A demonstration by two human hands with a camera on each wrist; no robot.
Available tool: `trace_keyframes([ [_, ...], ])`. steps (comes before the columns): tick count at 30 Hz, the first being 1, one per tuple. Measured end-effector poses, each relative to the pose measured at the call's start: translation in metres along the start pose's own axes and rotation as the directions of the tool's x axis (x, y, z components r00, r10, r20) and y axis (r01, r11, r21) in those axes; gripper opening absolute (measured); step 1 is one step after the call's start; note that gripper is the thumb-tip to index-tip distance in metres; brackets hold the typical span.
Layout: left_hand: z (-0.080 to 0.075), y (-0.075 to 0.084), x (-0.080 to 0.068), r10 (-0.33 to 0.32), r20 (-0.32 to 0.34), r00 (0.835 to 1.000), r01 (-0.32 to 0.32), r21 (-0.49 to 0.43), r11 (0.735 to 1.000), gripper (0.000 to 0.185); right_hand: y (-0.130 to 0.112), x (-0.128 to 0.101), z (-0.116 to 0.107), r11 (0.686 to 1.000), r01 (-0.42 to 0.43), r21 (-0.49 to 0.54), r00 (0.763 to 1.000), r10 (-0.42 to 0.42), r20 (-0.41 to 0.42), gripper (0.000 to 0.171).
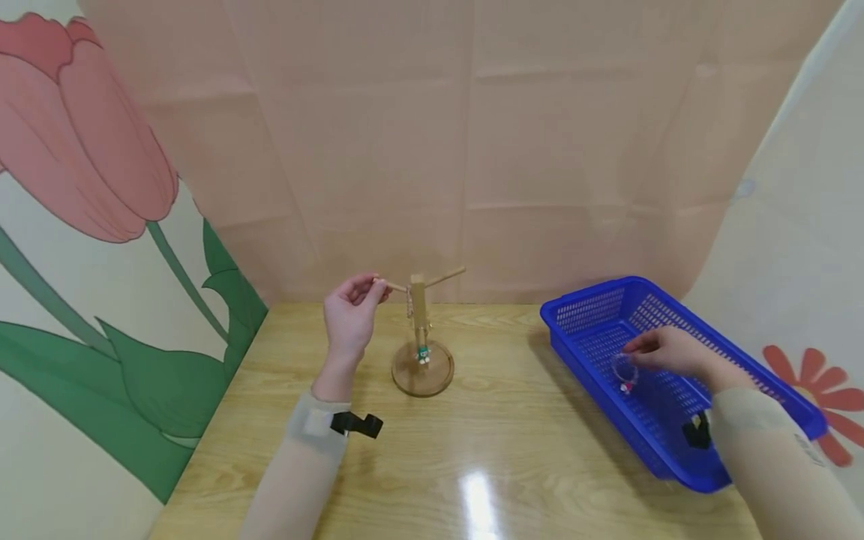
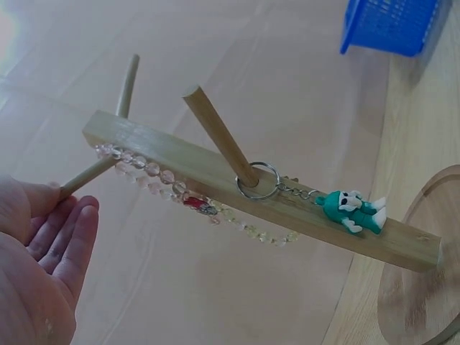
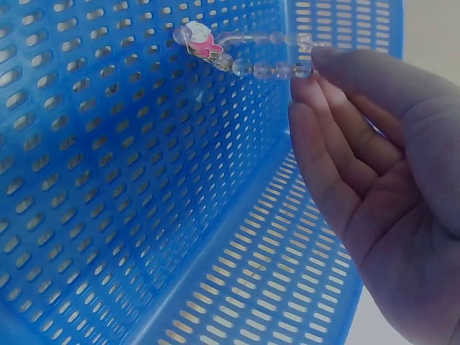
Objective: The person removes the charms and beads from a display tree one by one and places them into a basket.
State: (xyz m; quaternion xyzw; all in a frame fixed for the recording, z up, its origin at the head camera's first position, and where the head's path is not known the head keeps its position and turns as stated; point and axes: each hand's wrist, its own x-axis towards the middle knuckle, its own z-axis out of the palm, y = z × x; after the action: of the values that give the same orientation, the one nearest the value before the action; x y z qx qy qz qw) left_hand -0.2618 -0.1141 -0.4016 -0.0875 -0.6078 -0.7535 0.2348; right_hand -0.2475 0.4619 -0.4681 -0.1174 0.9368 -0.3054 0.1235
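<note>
Bracelet (image 3: 263, 70) of clear beads, pinched in the right hand (image 1: 664, 351) over or just inside the blue basket (image 1: 597, 386), apparently gripped opposite the pink-and-white charm (image 3: 203, 42) to let the loop hang open. Farther off, the tip of a peg (image 2: 90, 178) on the wooden stand (image 1: 419, 300) pinched by the left hand (image 1: 354, 307), likely for steadiness, with a second beaded bracelet (image 2: 168, 177) looped there and a green figure keychain (image 2: 352, 208) ringed around the front peg (image 2: 219, 129). Behind, pale pink cloth (image 1: 371, 150).
</note>
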Motion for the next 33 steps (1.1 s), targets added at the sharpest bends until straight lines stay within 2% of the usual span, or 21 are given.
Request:
trace_keyframes([
  [8,-0.001,-0.003,0.0,0.012,0.006,1.0,-0.012,0.012,1.0,0.016,0.009,0.008,0.002,0.994,0.042,-0.103,0.997,-0.048,-0.06,0.023],
  [15,0.0,-0.003,-0.001,0.002,0.021,1.0,-0.002,0.027,1.0,0.019,0.012,0.014,0.005,0.974,0.073,-0.213,0.986,-0.102,-0.128,0.014],
  [24,0.002,-0.002,-0.002,0.0,0.016,1.0,0.0,0.019,1.0,0.018,0.009,0.015,0.006,0.97,0.08,-0.23,0.987,-0.109,-0.115,0.014],
  [33,0.002,-0.002,-0.001,0.005,0.017,1.0,-0.005,-0.004,1.0,0.021,0.017,0.016,0.007,0.965,0.08,-0.248,0.987,-0.112,-0.119,0.015],
])
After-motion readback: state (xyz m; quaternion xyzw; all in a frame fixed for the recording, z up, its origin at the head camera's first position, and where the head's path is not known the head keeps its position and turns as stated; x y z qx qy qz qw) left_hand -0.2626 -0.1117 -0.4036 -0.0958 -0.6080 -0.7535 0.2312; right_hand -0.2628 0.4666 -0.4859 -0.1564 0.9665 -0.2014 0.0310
